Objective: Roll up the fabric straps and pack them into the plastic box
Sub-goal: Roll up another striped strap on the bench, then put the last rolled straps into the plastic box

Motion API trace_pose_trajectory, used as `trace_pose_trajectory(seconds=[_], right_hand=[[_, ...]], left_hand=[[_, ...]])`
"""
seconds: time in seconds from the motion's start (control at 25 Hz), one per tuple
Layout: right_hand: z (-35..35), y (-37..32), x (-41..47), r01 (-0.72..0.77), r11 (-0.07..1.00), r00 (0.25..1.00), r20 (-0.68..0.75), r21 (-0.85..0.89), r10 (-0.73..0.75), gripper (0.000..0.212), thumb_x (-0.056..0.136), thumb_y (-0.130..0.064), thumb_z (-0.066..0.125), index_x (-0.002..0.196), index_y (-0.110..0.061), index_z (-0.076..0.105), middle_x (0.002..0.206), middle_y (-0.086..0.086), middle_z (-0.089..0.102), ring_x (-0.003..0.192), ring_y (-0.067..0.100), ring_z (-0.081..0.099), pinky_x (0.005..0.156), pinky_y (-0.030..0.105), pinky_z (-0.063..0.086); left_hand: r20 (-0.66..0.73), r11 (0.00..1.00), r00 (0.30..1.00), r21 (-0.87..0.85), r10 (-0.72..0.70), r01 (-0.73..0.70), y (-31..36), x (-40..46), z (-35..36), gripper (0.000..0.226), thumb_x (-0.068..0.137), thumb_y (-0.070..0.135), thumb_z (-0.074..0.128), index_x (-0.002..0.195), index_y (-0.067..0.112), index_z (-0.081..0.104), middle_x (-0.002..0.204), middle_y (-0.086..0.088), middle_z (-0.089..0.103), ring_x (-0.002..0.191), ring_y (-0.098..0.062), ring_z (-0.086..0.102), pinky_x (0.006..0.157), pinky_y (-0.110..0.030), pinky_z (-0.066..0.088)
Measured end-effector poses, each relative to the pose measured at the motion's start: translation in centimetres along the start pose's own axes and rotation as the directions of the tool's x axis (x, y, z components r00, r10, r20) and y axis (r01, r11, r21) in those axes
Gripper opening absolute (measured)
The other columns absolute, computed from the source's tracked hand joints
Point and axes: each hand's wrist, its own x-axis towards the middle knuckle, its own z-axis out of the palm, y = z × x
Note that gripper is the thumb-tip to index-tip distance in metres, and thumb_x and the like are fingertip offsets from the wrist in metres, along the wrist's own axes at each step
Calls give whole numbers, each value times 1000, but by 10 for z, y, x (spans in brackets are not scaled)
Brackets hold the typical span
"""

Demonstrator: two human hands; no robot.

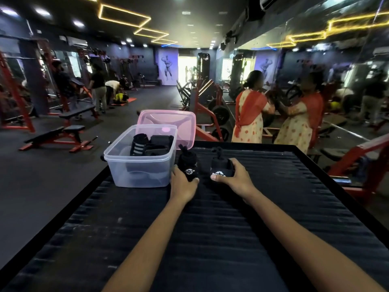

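Ribbed platform (231, 228), two hand-held rolled straps (187, 163)

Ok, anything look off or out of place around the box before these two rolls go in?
Nothing stands out. The plastic box sits upright with rolled straps inside, its pink lid leaning behind it. Left hand and right hand each grip a tidy roll.

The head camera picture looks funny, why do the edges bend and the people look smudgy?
Head view: a wide-angle lens bows the black table edges and ceiling lights outward; the dim gym leaves distant people soft and blurred; the bright doorway at the back is washed out; nearby, the left hand, right hand and clear plastic box stay fairly sharp.
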Motion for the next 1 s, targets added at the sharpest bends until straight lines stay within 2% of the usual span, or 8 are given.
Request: trace_pose_trajectory(seconds=[0.12, 0.24, 0.36, 0.52, 0.68, 0.76, 0.84, 1.0], right_hand=[[15, 6, 11, 35, 999, 998, -43, -12, -35, 52, 67, -21, 87, 108, -15, 56, 103, -5, 66, 97, 13, 62, 80, 21, 45], [22, 17, 15, 76, 997, 996, -38, 20, -76, 49, 69, -20, 86, 108, -14, 55, 104, -4, 67, 97, 11, 64, 82, 21, 48], [23, 23, 19, 92, 995, 996, -12, 40, -91, 50, 70, -20, 85, 109, -15, 54, 107, -4, 66, 99, 10, 63, 87, 24, 50], [22, 24, 20, 67, 987, 997, -31, 145, -64, 47, 70, -18, 85, 108, -18, 56, 106, -2, 68, 98, 13, 66, 88, 29, 53], [20, 21, 18, 36, 973, 997, -72, 230, -20, 49, 70, -18, 85, 111, -16, 57, 105, 0, 68, 94, 12, 66, 76, 21, 52], [20, 20, 17, 33, 971, 998, -68, 239, -18, 50, 70, -17, 85, 111, -16, 57, 105, 0, 68, 95, 13, 65, 78, 24, 52], [20, 20, 16, 29, 975, 998, -64, 221, -15, 50, 70, -17, 85, 111, -17, 57, 105, -1, 68, 96, 12, 65, 81, 26, 52], [21, 20, 14, 22, 978, 998, -61, 207, -10, 50, 68, -21, 86, 110, -22, 58, 105, -3, 70, 96, 12, 67, 83, 30, 54]], left_hand=[[5, 999, 1000, -39, -10, 10, -4, 22, 5, 89, 83, 16, 70, 147, -1, 11, 153, -17, 27, 140, -30, 31, 116, -38, 27], [-90, 996, 995, -75, 49, -56, -4, 29, 15, 81, 82, 9, 69, 144, 0, 18, 150, -17, 32, 137, -28, 35, 114, -35, 29], [-136, 993, 985, -36, 107, -113, -2, 28, 22, 74, 81, 11, 71, 141, 6, 29, 143, -16, 33, 133, -27, 37, 112, -33, 30], [-76, 966, 967, 109, 242, -234, 6, 15, 14, 52, 78, 21, 75, 119, 8, 46, 112, -5, 35, 111, -25, 49, 97, -24, 38], [-73, 916, 918, 130, 391, -380, 39, -1, -23, 46, 70, 26, 78, 109, 11, 59, 108, -1, 52, 102, -14, 52, 81, -13, 36], [-128, 896, 890, 139, 438, -421, 63, -5, -58, 40, 70, 23, 78, 104, 9, 63, 101, 1, 57, 95, -12, 54, 74, -11, 33], [-163, 915, 902, 135, 400, -381, 82, 1, -101, 43, 71, 22, 80, 108, 8, 62, 99, 1, 57, 91, -11, 53, 73, -13, 36], [-192, 950, 957, 268, 218, -163, 76, 46, -186, 59, 65, 25, 86, 114, 6, 59, 110, -7, 62, 102, -21, 58, 85, -27, 45]])
